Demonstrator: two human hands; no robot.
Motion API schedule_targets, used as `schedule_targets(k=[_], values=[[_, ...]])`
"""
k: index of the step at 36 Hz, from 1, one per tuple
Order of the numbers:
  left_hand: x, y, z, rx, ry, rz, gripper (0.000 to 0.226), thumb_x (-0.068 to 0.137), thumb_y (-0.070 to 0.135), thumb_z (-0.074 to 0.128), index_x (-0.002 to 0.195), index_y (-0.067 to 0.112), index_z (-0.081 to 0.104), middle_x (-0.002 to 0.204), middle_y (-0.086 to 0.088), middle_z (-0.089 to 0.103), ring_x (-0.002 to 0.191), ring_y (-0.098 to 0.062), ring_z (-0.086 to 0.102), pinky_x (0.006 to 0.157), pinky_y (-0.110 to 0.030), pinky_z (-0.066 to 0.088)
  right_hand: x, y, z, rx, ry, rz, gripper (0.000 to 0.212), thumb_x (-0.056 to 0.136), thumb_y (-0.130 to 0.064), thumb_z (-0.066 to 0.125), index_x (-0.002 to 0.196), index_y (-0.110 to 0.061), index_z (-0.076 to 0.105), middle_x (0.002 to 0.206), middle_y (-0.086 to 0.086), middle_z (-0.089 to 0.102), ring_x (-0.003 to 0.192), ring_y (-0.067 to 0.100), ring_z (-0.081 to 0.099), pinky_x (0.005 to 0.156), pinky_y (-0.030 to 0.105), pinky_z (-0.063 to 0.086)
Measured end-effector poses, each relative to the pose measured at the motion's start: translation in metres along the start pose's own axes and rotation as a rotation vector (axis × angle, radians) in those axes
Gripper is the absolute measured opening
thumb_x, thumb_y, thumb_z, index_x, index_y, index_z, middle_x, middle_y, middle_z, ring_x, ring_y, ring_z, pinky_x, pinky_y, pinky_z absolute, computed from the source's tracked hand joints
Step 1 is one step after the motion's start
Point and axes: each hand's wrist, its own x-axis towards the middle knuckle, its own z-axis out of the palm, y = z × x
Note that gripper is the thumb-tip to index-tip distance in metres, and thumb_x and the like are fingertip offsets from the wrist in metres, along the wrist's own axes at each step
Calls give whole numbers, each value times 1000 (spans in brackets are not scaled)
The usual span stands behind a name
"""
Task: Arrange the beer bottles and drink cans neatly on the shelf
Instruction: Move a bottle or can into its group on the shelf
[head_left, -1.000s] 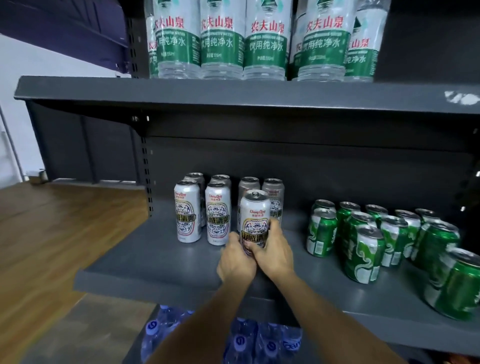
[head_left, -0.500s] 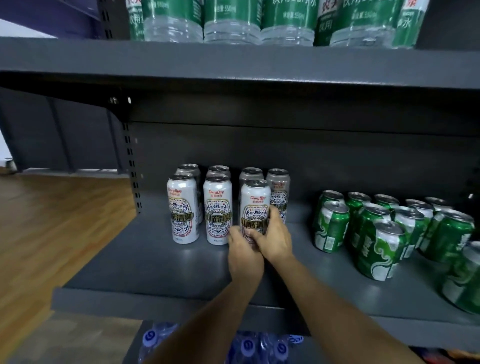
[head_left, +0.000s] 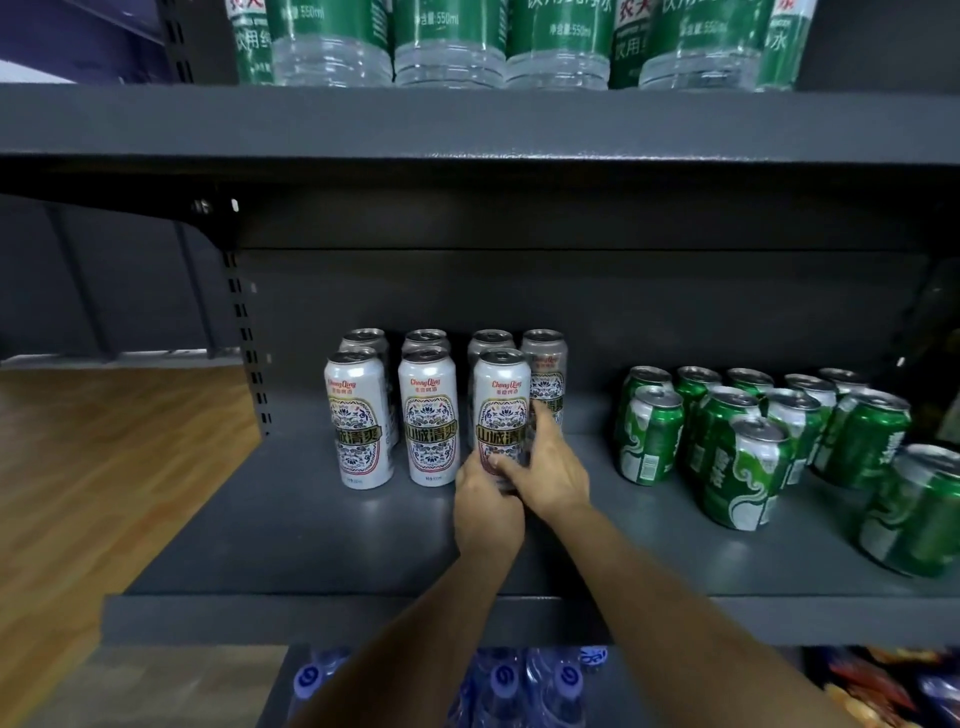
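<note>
the tall white aluminium beer can (head_left: 501, 410), gripped low by left hand (head_left: 485, 506) and right hand (head_left: 550, 475), could be tipped into the upright white cans (head_left: 428, 415) just left of them if pushed unevenly.

Both bare forearms are reaching forward side by side, the left hand (head_left: 485, 506) curling its fingers around something low in front while the right hand (head_left: 550, 475) is wrapping it from the right, fingers extended upward

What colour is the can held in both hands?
White can with a blue floral pattern and red lettering, seen from the head view.
</note>
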Motion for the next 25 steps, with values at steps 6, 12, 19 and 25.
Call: schedule_targets(k=[6, 12, 19, 25], values=[[-14, 2, -4, 137, -54, 33, 51, 85, -2, 50, 136, 6, 48, 135, -16, 48, 123, -33, 47, 100, -37, 39, -32, 22, -32, -164, 65, 23, 70, 91, -47, 57, 148, -24, 23, 142, 4, 41, 124, 25, 49, 87, 37, 45], [-48, 36, 20, 331, -171, 222, 44, 94, 13, 49, 138, 10, 45, 136, -11, 50, 128, -28, 42, 103, -37, 34, -82, 61, -87, -341, 164, 33, 60, 97, -45, 44, 148, -19, 26, 140, 4, 42, 126, 25, 44, 91, 37, 43], [-142, 91, 95, 396, -275, 486, 44, 98, 24, 45, 141, 15, 42, 139, -3, 49, 129, -21, 41, 105, -31, 32, -167, 149, -180, -496, 216, 83, 51, 98, -42, 42, 142, -16, 36, 131, 4, 49, 120, 24, 49, 90, 35, 44], [-253, 147, 176, 423, -434, 567, 44, 101, 33, 40, 144, 21, 38, 143, 2, 45, 132, -19, 40, 106, -32, 32, -257, 239, -284, -586, 261, 289, 46, 99, -43, 41, 137, -19, 38, 127, 2, 50, 116, 23, 51, 80, 32, 42]])
